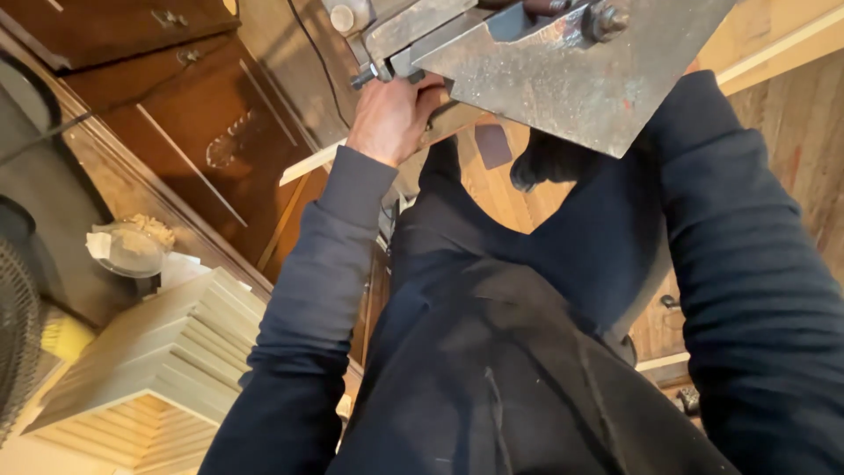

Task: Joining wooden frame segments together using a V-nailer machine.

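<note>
While the left hand curls around a wood strip under the metal machine plate (right hand hidden, grip untellable), fingers could get pinched.

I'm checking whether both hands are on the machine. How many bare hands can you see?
1. The left hand grips under the edge of the rusty metal machine plate. The right hand is hidden behind that plate; only its dark sleeve shows.

Dark brown panelled cabinet doors with metal pulls are filling the upper left, a stack of pale louvred shutters is lying along the lower left edge, and warm light is falling across the plank floor at right.
</note>
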